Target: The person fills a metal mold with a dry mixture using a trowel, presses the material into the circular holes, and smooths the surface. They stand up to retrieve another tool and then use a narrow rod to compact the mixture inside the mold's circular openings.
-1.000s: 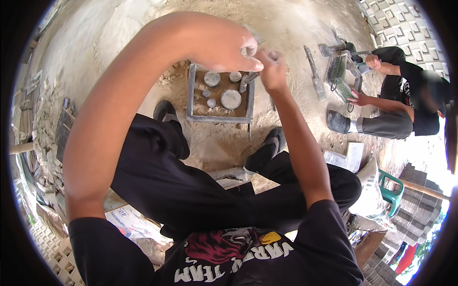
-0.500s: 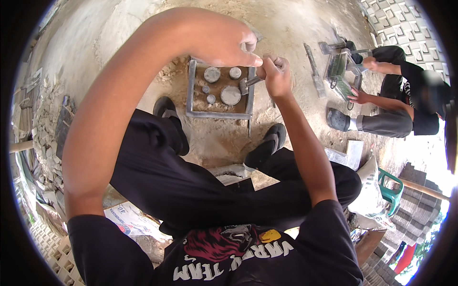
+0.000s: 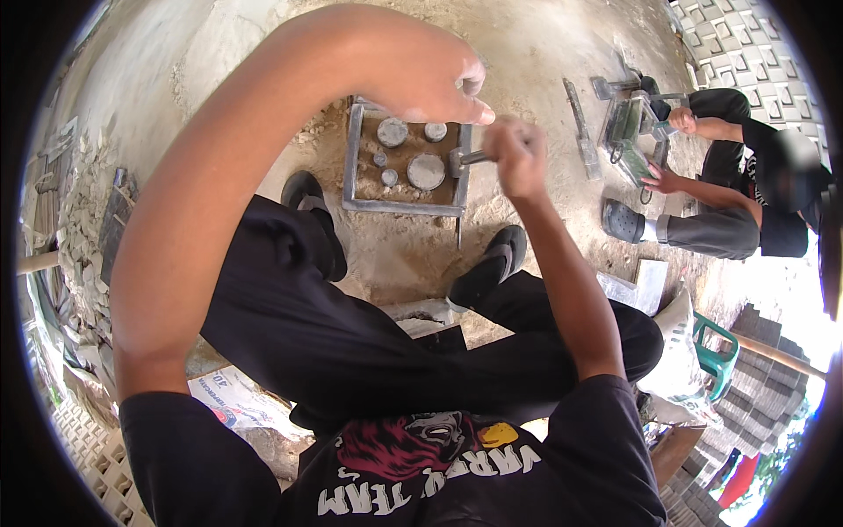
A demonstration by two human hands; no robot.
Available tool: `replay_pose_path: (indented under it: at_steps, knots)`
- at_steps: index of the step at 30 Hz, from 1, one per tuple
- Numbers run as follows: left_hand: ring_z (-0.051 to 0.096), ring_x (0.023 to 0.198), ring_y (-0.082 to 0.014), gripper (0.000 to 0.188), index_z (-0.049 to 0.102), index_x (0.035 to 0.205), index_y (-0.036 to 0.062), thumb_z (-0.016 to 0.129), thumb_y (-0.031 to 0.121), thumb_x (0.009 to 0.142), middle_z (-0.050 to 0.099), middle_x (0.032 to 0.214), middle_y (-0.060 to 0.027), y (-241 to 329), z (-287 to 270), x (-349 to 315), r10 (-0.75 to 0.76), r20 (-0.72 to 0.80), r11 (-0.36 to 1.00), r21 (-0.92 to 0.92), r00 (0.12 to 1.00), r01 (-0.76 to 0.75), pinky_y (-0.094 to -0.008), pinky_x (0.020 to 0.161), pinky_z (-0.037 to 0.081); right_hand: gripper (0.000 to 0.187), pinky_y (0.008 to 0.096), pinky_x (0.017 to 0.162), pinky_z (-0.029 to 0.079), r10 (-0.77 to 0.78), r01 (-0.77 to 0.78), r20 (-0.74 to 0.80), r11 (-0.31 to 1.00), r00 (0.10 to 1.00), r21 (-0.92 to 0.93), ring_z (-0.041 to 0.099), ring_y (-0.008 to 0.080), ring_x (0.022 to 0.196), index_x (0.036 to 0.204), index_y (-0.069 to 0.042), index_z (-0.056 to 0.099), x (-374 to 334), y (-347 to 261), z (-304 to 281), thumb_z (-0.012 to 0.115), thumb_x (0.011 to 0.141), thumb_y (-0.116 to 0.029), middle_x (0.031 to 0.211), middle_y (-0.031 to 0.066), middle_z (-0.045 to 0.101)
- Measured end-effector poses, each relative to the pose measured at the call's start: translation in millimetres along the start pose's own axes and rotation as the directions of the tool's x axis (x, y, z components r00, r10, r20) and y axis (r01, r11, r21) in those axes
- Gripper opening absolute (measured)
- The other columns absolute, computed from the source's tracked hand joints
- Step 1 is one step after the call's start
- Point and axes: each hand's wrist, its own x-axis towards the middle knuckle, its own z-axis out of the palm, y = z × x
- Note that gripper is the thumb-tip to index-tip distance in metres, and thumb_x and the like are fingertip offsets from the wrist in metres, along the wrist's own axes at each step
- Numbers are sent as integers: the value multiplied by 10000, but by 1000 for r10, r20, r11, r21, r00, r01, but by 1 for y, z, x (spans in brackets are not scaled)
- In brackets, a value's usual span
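Note:
My right hand (image 3: pixel 516 158) is closed around the handle of a hammer (image 3: pixel 475 158). The hammer's head lies at the right side of a square grey mould frame (image 3: pixel 404 209) on the ground. Within the frame, several round grey discs (image 3: pixel 426 172) of different sizes sit in brown sandy material. My left hand (image 3: pixel 439 83) reaches across the frame's far right corner with its fingers curled and thumb pointing right. Whatever it grips, if anything, is hidden behind the hand.
A co-worker (image 3: pixel 733 167) sits at the right, hands at a green-sided mould (image 3: pixel 625 136). Between us lies a long metal bar (image 3: pixel 582 132). Rubble (image 3: pixel 88 228) lines the left; a white sack (image 3: pixel 674 351) and green plastic chair (image 3: pixel 716 351) stand at lower right.
My right hand has moved slightly right and down, and the hammer now lies more level with its head at the frame's right side. My left hand has shifted slightly right.

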Motion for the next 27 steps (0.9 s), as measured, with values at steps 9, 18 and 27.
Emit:
replay_pose_path:
  at_steps: [9, 18, 27]
  knots:
    - [670, 967, -285, 628, 582, 1282, 63, 526, 566, 910, 688, 1087, -147, -7, 3, 3, 7, -38, 999, 31, 999, -6, -387, 821, 513, 342, 261, 462, 297, 134, -138, -31, 981, 990, -140, 430, 57, 501, 556, -34, 531, 13, -4, 15, 561, 885, -122, 534, -34, 493]
    - [671, 963, -263, 591, 601, 1247, 52, 524, 537, 918, 682, 1131, -142, -9, 5, -4, 17, -47, 1000, -20, 999, -18, -384, 810, 513, 347, 253, 464, 275, 216, -213, -99, 976, 971, 39, 374, 40, 495, 552, -68, 500, 1, -16, 16, 578, 888, -100, 523, -44, 455]
    - [684, 752, -229, 494, 623, 1196, 46, 547, 452, 927, 703, 850, -119, 10, -6, -11, -23, 27, 1000, -8, 999, 23, -394, 697, 507, 351, 254, 458, 274, 134, -131, -120, 991, 984, 35, 375, 41, 492, 567, -63, 467, -7, -26, 11, 538, 910, -78, 526, -38, 448]
